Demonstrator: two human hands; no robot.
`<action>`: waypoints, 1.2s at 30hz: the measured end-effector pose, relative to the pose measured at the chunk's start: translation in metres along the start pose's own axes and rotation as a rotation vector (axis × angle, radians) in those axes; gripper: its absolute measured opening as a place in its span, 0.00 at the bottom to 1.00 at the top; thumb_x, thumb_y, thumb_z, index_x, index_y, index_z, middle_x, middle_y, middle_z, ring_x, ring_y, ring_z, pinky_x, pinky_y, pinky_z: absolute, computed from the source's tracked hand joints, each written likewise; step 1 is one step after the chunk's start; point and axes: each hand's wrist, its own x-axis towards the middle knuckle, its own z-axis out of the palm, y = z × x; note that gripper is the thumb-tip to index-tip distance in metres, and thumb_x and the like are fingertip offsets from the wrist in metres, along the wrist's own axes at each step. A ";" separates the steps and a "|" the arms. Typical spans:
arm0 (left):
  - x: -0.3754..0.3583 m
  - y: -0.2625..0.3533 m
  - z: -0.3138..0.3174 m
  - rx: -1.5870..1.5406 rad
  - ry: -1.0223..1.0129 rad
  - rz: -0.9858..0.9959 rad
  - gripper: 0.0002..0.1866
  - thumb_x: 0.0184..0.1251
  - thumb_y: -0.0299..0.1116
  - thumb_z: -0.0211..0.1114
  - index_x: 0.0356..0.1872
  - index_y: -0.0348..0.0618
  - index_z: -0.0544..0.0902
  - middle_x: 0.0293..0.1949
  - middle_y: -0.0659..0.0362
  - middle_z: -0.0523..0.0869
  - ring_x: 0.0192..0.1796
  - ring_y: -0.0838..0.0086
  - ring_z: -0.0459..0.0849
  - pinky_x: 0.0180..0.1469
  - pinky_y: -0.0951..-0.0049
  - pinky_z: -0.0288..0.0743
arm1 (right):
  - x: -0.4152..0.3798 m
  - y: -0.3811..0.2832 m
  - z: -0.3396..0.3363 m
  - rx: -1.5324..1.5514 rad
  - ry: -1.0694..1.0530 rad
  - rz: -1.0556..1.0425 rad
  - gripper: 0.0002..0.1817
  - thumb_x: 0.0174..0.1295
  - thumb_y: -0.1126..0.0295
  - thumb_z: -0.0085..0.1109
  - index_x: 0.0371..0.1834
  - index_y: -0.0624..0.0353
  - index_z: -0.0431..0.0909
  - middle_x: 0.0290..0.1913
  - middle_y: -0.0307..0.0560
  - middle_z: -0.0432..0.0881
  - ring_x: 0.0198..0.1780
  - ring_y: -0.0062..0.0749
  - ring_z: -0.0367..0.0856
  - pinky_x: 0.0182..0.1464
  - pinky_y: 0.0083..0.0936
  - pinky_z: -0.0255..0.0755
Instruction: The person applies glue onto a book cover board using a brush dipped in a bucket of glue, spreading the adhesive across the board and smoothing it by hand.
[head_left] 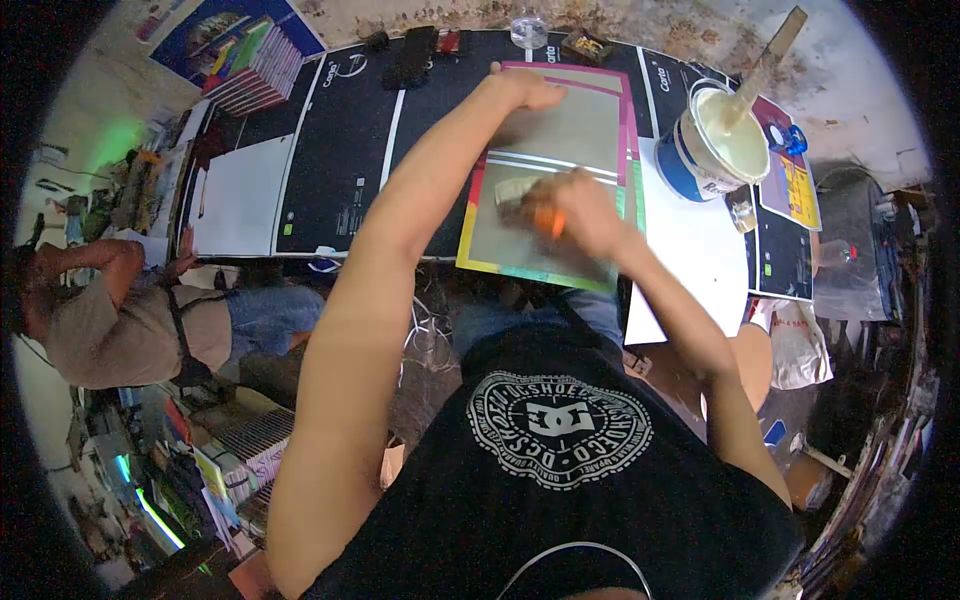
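Note:
In front of me lies a sheet with two grey board panels (570, 125), split by white strips and edged in pink, red, yellow and green. My left hand (525, 90) rests on its upper part near the top left corner, fingers apart and holding nothing. Lower down, my right hand (585, 212) is closed around a brush (515, 190) with an orange handle. Motion blurs this hand and the brush, whose pale bristles are over the lower panel. A white bucket (690, 150) of pale, creamy glue-like stuff stands to the right, with a wooden stick (765, 70) in it.
White sheets (690, 260) lie under the bucket and at the left (240, 200). A stack of booklets (255, 75) stands at the back left, a clear container (529, 32) at the back. Another person (130, 310) is at the left end of the black table (335, 170).

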 end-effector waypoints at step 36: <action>-0.148 -0.234 0.072 -0.973 0.287 -0.417 0.14 0.51 0.39 0.65 0.34 0.41 0.87 0.27 0.63 0.84 0.26 0.80 0.78 0.23 0.78 0.61 | -0.515 0.027 0.016 0.427 1.259 1.495 0.23 0.72 0.66 0.49 0.69 0.58 0.65 0.61 0.53 0.72 0.59 0.40 0.73 0.57 0.36 0.73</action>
